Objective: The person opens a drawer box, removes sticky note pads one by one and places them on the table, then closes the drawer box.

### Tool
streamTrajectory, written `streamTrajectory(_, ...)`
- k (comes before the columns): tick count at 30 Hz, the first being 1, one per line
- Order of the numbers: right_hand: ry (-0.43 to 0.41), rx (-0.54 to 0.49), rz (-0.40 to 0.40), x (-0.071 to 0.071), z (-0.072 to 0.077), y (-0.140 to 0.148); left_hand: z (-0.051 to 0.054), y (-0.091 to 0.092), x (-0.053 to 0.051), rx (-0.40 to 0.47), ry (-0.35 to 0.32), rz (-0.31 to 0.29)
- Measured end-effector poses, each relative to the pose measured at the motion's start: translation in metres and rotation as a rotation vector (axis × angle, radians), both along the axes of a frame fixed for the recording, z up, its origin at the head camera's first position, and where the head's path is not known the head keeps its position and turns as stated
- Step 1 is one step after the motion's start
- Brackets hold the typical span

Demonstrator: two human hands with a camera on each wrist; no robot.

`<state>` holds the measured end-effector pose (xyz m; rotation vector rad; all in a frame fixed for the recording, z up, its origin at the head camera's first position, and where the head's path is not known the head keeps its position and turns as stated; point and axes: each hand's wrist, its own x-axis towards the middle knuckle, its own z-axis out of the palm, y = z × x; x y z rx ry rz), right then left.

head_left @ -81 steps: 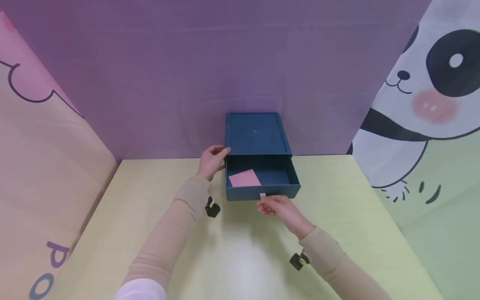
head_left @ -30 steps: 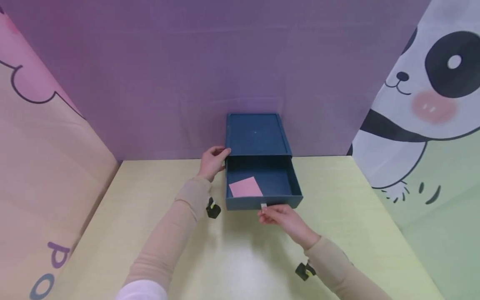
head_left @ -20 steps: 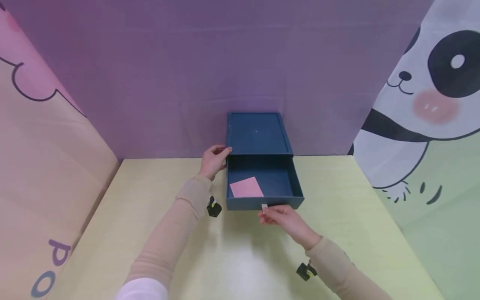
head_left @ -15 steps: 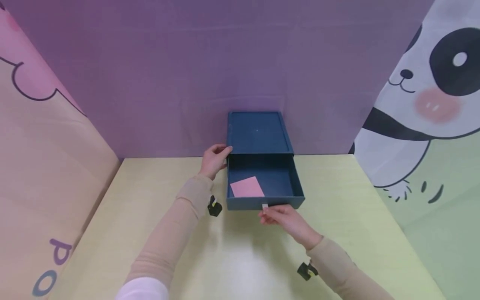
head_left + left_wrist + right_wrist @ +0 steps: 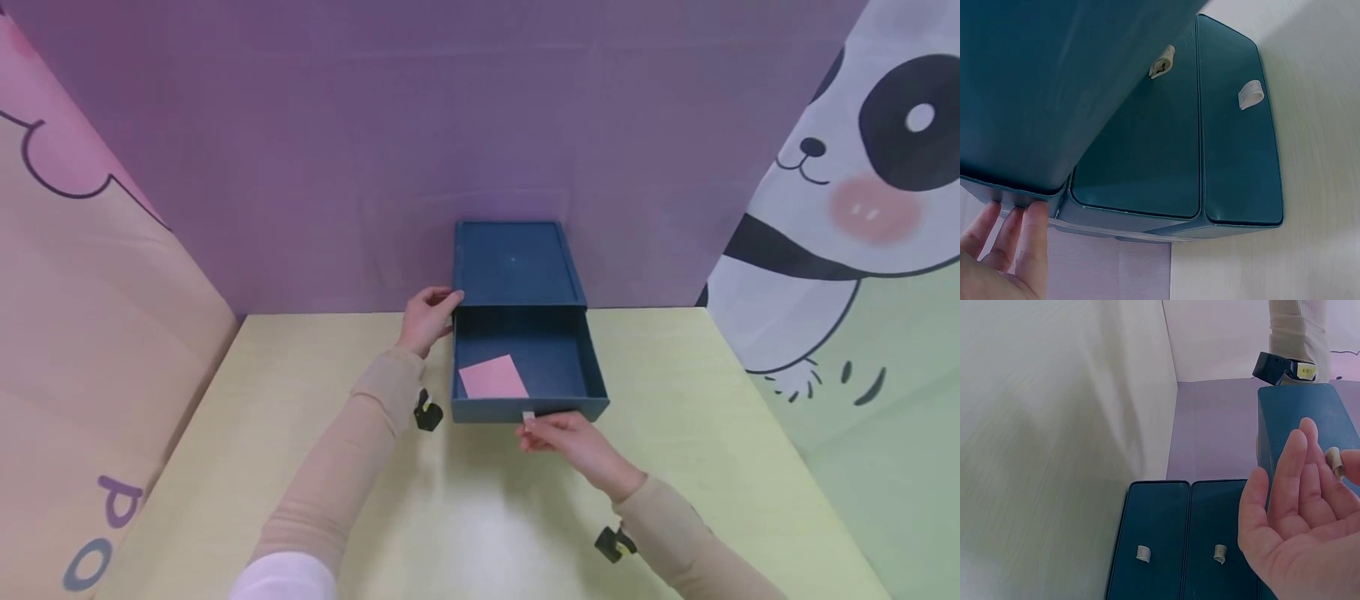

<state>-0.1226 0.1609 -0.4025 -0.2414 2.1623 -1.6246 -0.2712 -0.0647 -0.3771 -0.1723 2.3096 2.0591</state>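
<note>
Pulled-out drawer (image 5: 480, 410), head view: centre of the frame, jutting toward the bottom edge from the blue cabinet (image 5: 517, 265); its sliding axis runs up and down the frame.
Right hand (image 5: 577, 439), head view: just below the drawer front, thumb and finger pinching the white pull tab (image 5: 528, 416).
Pink note (image 5: 493, 378), head view: flat in the drawer's lower-left corner, up and left of the right hand's fingertips, with the drawer's front wall between; in the frame, the right hand is the nearer one.
Left hand (image 5: 426, 321), head view: left of the cabinet, thumb on its front top corner.
Letters (image 5: 120, 502), head view: lower left on the wall, a sideways purple one like P or d, and a blue O below it.
Left hand's fingers (image 5: 1032, 250), left wrist view: lower left, straight, slightly apart, touching the casing's side; thumb out of sight.
Two closed drawer fronts (image 5: 1235, 144), left wrist view: centre and right, each with a looped tab, no writing legible.
Right hand's grip, right wrist view: right edge, tab against the fingers.
Yellow label (image 5: 1305, 370), right wrist view: upper right on a black block; print too small to read.
</note>
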Motion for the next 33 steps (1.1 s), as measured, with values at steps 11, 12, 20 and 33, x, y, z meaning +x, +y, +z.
streamTrajectory(11, -0.019, 0.037, 0.01, 0.0039, -0.0012, 0.0006, -0.0007, -0.0032, 0.0014, 0.027, 0.006, -0.013)
streamTrajectory(12, -0.019, 0.036, 0.009, 0.0042, -0.0016, 0.0008, -0.0007, -0.0029, 0.0016, 0.024, 0.006, -0.015)
streamTrajectory(20, -0.015, 0.033, 0.008, 0.0063, -0.0043, 0.0033, -0.0006, -0.0013, 0.0007, 0.01, 0.015, -0.01)
streamTrajectory(33, -0.019, 0.017, 0.016, 0.01, -0.0037, 0.0034, -0.0011, -0.0018, 0.0007, 0.034, -0.007, -0.008)
